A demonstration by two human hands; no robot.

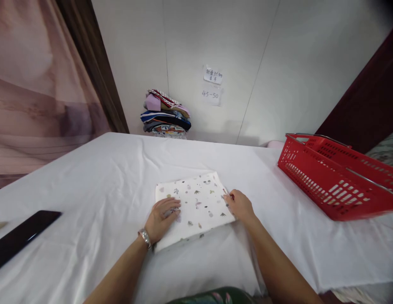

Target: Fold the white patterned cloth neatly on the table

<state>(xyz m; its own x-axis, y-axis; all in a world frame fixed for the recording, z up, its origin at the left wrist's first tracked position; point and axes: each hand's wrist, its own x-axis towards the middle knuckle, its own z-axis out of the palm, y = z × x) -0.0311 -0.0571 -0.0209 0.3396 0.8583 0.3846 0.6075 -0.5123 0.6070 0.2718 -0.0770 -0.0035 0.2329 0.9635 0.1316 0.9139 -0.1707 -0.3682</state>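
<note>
Folded white cloth (199,207) w/ small plant-type prints lies flat near the front of the tabletop (107,198), approx. centre, set at a slight slant. Tabletop has a wrinkled white cover. L hand (163,217) rests palm-down on the cloth's L part; grip not clamped, fingers laid out on the fabric, thumb a bit apart. Silver bracelet (145,238) on L wrist. R hand (241,205) touches the cloth's R edge w/ fingertips; can't tell if its grip is pinched on the edge or just resting there. Red plastic basket (323,185) w/ metal handles stands at far R, well apart from the R hand. Black flat device (22,236), L side, partly out of view. Stack of folded fabrics (166,116), mixed colours, at back by the wall (190,42). Lower paper note (211,95) there reads "45-50".
</note>
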